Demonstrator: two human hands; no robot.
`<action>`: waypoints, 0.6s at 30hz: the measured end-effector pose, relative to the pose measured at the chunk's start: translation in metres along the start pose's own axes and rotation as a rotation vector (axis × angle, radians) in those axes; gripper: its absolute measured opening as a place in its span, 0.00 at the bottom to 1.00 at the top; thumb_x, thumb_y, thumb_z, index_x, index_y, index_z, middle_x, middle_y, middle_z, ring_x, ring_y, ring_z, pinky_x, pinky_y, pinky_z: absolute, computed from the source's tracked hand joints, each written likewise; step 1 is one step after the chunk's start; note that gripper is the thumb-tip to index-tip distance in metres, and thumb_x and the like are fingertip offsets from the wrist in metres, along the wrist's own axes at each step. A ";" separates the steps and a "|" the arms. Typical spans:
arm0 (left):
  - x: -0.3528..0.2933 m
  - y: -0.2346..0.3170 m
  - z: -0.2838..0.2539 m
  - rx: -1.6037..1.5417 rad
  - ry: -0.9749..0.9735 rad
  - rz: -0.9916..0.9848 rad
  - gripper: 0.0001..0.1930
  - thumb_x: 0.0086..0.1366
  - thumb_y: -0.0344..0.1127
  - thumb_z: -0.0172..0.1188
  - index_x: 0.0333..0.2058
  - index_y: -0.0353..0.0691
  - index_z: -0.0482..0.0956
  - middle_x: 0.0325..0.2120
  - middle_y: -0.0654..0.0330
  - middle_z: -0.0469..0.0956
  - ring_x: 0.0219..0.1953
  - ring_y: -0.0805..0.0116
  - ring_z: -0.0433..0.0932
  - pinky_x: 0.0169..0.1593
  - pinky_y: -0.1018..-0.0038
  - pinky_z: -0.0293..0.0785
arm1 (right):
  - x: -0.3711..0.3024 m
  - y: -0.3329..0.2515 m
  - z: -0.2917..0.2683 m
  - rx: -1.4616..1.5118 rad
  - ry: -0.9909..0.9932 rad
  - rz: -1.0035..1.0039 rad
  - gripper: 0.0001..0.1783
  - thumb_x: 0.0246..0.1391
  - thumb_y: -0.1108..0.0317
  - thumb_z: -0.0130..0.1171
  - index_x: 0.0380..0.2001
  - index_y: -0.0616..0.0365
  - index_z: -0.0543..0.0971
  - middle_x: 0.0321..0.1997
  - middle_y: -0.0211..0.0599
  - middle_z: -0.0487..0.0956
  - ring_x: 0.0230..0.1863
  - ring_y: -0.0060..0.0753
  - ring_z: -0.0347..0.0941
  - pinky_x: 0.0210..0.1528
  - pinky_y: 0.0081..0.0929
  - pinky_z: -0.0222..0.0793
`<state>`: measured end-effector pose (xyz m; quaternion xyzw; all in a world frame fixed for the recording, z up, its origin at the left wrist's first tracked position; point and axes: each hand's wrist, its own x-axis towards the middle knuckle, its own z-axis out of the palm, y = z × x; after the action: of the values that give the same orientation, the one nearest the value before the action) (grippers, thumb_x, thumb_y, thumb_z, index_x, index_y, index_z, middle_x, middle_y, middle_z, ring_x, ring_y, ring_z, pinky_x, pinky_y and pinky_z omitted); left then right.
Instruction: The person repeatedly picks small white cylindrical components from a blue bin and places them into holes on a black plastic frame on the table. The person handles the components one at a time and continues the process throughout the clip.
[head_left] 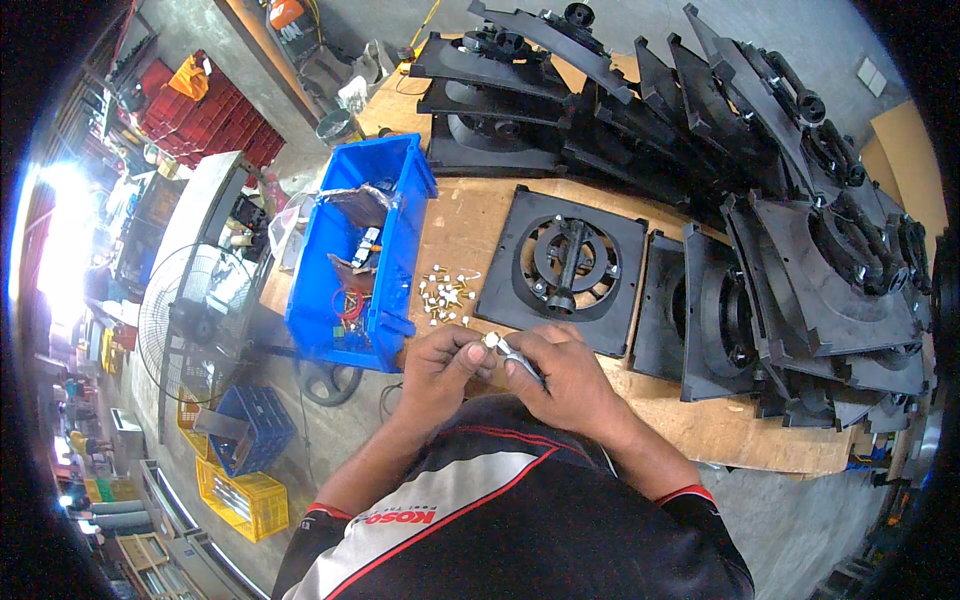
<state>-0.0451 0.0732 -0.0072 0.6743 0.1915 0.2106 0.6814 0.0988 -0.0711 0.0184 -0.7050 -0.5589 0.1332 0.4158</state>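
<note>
Between the fingertips of my left hand [445, 365] is a small white-capped brass-coloured fitting [492, 340]. My right hand [565, 375] is closed on a slim grey metal tool [519, 361], whose kind I cannot make out; its end meets the fitting. Both hands are close together at the near edge of the wooden table. Just beyond them lies a loose heap of similar white and brass fittings [445, 295]. To the right of the heap, a black square panel [610, 315] lies flat, with a round ring and a dark tube at its centre.
A divided blue bin [392, 310] at the left holds wires and small parts. Many black panels [690, 330] are stacked along the back and right of the wooden table [800, 455]. A standing fan [195, 310] and blue and yellow crates [250, 500] occupy the floor at left.
</note>
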 end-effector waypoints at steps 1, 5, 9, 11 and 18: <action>0.000 0.000 0.001 0.038 0.020 0.012 0.13 0.71 0.39 0.59 0.37 0.33 0.78 0.28 0.61 0.81 0.31 0.75 0.78 0.35 0.76 0.75 | 0.000 0.001 0.000 0.012 0.002 0.000 0.15 0.55 0.65 0.59 0.43 0.61 0.78 0.37 0.48 0.80 0.42 0.52 0.76 0.51 0.44 0.66; 0.000 -0.001 0.001 0.292 0.098 0.118 0.12 0.66 0.37 0.63 0.35 0.32 0.80 0.28 0.57 0.82 0.30 0.72 0.80 0.34 0.74 0.75 | -0.001 0.003 0.002 0.098 -0.009 0.007 0.14 0.56 0.66 0.58 0.43 0.62 0.78 0.37 0.48 0.80 0.41 0.53 0.76 0.50 0.43 0.66; 0.002 0.007 0.005 0.551 0.131 0.215 0.12 0.62 0.38 0.67 0.35 0.33 0.82 0.28 0.54 0.82 0.29 0.67 0.81 0.34 0.72 0.75 | -0.003 0.006 0.005 0.173 0.011 0.013 0.12 0.58 0.66 0.57 0.42 0.61 0.78 0.36 0.47 0.80 0.40 0.53 0.76 0.48 0.42 0.67; 0.003 0.011 0.008 0.589 0.128 0.258 0.14 0.62 0.40 0.68 0.35 0.33 0.81 0.27 0.54 0.82 0.30 0.66 0.81 0.35 0.71 0.75 | -0.003 0.005 0.003 0.178 0.025 0.046 0.14 0.58 0.63 0.57 0.42 0.62 0.78 0.37 0.49 0.80 0.41 0.55 0.76 0.47 0.45 0.68; 0.007 0.020 0.010 0.756 0.096 0.373 0.11 0.59 0.38 0.69 0.33 0.35 0.82 0.28 0.52 0.82 0.30 0.58 0.82 0.34 0.68 0.75 | 0.000 0.005 0.004 0.215 0.058 0.090 0.13 0.62 0.61 0.56 0.36 0.62 0.80 0.27 0.43 0.79 0.34 0.48 0.75 0.42 0.39 0.68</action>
<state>-0.0344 0.0681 0.0131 0.8893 0.1617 0.2765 0.3265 0.0992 -0.0697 0.0122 -0.6843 -0.4969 0.1906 0.4985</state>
